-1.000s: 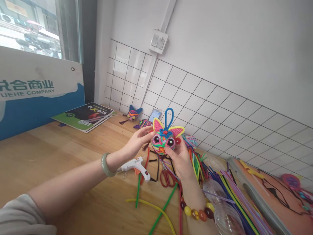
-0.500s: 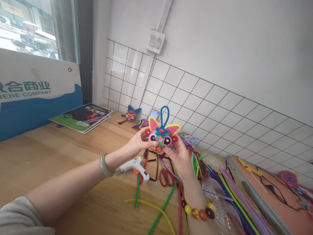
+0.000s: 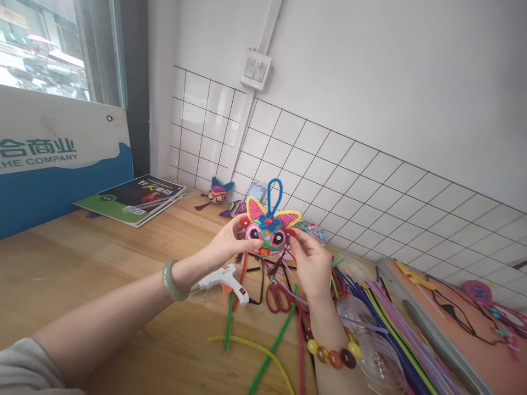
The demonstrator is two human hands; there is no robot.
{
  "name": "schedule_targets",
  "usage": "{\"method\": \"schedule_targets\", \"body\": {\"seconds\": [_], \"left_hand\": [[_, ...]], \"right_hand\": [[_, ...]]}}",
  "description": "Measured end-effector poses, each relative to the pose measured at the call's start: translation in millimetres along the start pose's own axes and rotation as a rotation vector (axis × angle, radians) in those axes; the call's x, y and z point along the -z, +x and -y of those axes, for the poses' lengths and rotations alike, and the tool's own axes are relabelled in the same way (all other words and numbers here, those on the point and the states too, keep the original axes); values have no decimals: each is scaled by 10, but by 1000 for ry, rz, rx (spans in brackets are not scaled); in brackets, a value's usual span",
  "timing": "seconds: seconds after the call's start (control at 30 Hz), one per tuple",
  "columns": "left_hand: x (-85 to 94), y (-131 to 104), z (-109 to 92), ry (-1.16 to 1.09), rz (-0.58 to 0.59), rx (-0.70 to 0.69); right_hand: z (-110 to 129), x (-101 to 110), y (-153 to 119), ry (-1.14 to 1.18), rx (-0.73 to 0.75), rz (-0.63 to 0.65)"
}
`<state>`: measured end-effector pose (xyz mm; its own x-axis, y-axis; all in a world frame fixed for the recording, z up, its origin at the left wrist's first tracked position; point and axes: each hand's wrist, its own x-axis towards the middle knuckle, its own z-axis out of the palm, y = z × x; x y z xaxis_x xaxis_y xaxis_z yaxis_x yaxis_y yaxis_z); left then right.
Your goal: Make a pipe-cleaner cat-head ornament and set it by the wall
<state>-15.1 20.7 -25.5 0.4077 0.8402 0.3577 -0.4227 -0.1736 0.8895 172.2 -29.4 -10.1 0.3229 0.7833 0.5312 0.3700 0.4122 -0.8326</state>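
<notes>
A colourful pipe-cleaner animal-head ornament (image 3: pixel 268 238) with pink, yellow-edged ears, black eyes and a blue loop on top is held up above the table. My left hand (image 3: pixel 229 240) grips its left side, thumb across the front below one eye. At the opposite side, my right hand (image 3: pixel 313 266) pinches the red piece (image 3: pixel 290 233) on the ornament's edge between thumb and fingers. Dark tassels (image 3: pixel 276 265) hang beneath. Below my hands lie a white glue gun (image 3: pixel 228 282) and red-handled scissors (image 3: pixel 276 299).
Green (image 3: pixel 272 351) and yellow pipe cleaners (image 3: pixel 257 344) lie loose in front. Bundled pipe cleaners (image 3: pixel 395 323) and clear round plastic containers (image 3: pixel 379 356) are at right. Similar ornaments (image 3: pixel 217 192) stand by the wall grid (image 3: pixel 313 148). Booklets (image 3: pixel 134 200) lie at left.
My right hand has shifted from the ornament's lower front to its right edge, and its fingers now pinch the red piece there. My left hand keeps its hold. The view has turned slightly right.
</notes>
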Motion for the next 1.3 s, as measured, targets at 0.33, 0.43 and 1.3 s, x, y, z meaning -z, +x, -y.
{"method": "schedule_targets", "body": {"seconds": [0.33, 0.43, 1.3], "left_hand": [[-18, 1, 7, -12, -10, -10], [-26, 3, 0, -31, 0, -15], [-88, -44, -69, 7, -21, 21]], "right_hand": [[27, -19, -12, -49, 23, -24], [19, -22, -12, -73, 35, -31], [-5, 6, -13, -140, 32, -84]]}}
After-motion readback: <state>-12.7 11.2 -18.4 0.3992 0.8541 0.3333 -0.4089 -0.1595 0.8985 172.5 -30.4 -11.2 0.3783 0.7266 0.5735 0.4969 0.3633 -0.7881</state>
